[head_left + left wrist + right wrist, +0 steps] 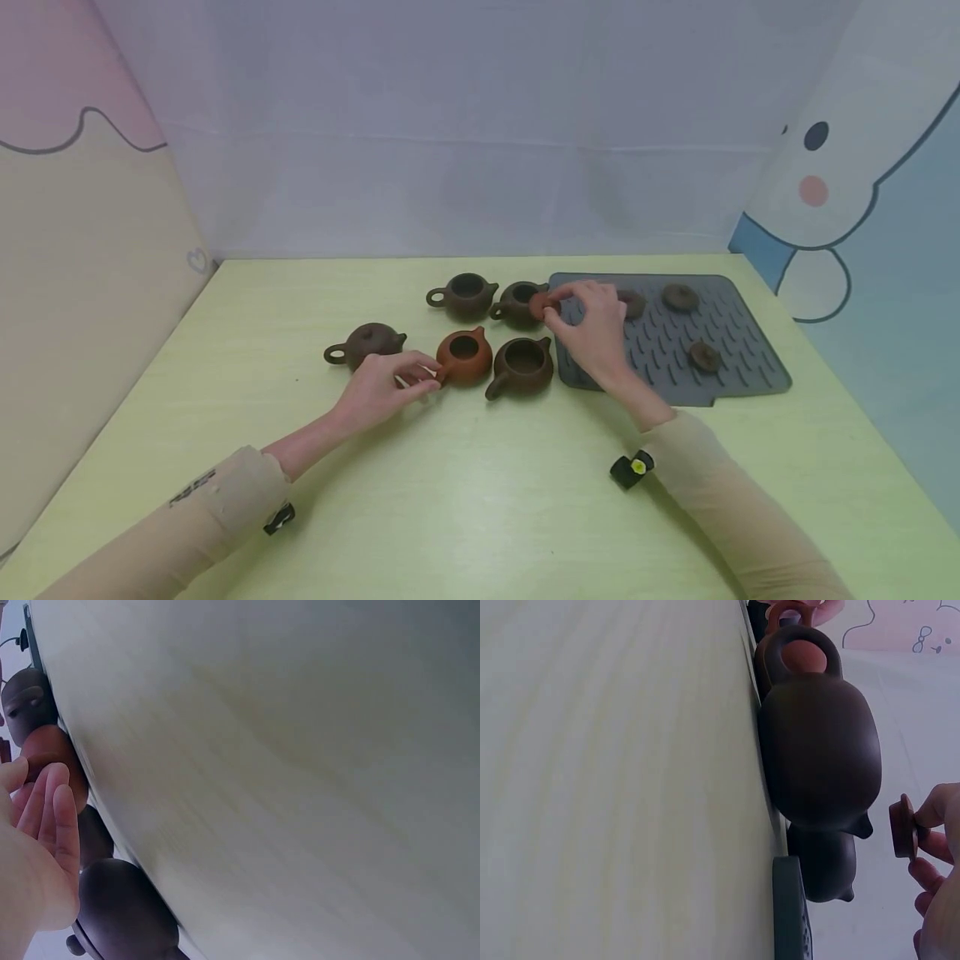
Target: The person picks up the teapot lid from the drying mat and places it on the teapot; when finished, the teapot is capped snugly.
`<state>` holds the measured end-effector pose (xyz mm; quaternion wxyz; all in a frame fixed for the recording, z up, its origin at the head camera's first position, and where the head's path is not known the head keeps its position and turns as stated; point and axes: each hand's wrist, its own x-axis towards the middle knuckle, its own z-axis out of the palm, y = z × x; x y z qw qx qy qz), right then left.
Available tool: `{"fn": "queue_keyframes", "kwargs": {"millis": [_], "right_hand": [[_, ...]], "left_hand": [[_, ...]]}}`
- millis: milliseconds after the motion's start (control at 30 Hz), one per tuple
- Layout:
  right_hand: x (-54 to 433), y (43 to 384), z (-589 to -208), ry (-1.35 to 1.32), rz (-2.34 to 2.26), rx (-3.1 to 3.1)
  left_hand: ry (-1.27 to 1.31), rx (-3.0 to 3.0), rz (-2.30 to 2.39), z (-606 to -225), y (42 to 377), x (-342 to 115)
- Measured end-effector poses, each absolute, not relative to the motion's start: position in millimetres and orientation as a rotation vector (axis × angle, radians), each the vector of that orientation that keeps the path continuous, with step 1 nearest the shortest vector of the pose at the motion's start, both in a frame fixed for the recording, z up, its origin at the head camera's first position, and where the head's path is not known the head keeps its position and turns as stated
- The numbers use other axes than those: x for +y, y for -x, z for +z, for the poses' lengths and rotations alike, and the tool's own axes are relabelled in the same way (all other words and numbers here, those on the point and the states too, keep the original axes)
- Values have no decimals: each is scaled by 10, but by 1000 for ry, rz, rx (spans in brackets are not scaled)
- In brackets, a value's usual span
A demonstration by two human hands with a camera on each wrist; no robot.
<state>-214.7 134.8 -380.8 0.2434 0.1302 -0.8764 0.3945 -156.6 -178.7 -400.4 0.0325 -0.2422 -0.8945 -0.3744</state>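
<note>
My left hand (pixel 384 388) pinches the handle of a reddish-brown teapot (pixel 472 369), which stands open-topped on the table. In the left wrist view, the thumb and fingertips of the left hand (pixel 46 825) meet at that teapot's (pixel 66 754) handle. Between thumb and fingers, my right hand (pixel 597 332) holds a small reddish lid (pixel 537 306) raised near the mat's left edge. From the right wrist, the lid (pixel 901 829) appears on edge, clear of the pots. A dark lidless teapot (pixel 525 379) stands just right of the reddish one.
Behind are two more dark lidless teapots (pixel 467 308) (pixel 512 315). A lidded dark teapot (pixel 372 340) stands left, partly behind my left hand. The grey ridged mat (pixel 652 360) at right bears dark lids (pixel 680 297) (pixel 705 357) and another (pixel 634 303) partly hidden by the right hand.
</note>
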Motion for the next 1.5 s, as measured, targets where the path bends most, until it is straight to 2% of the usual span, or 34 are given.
{"fn": "queue_keyframes", "kwargs": {"millis": [600,1500], "right_hand": [[924,2045,-3771,-451,1086,-2355],[617,1956,-3782,-583,995,-2404]], "left_hand": [[736,-2770,-1146,-3974,1562,-1775],[734,-2766,-1136,-3988,1559,-1777]]}}
